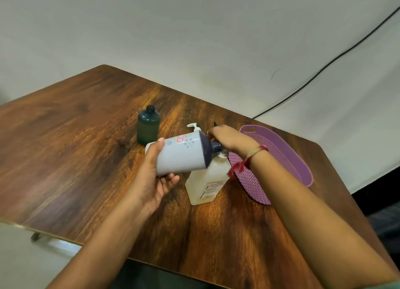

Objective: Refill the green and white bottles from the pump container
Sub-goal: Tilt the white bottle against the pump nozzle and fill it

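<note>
**White bottle held sideways above the pump container**

On my feed the wooden desk (86,158) fills most of the view, its far corner pointing away from me. A purple basket (303,165) with a woven-pattern floor lies along the desk's right edge. Just left of the basket, about mid-desk, the pump container (205,187) stands upright. It is a pale, translucent bottle with a printed label, and its white pump head (194,127) shows behind the bottle I am holding.

The white bottle (184,154) is off the desk, tipped almost on its side above the pump container, base to the left and dark blue shoulder and neck to the right. My left hand (155,180) holds its base end, thumb over the top and fingers curled underneath. My right hand (229,138) is closed around the dark neck end, knuckles up. I cannot tell whether a cap sits under the fingers. A thin black tip pokes up just above that hand, and I cannot make out what it is.

The green bottle (148,126) stands upright and uncapped on the desk, beyond the white bottle towards the far corner, apart from both hands.

A red and tan thread (249,158) is tied around my right wrist, its tassel hanging over the basket's near end
</note>
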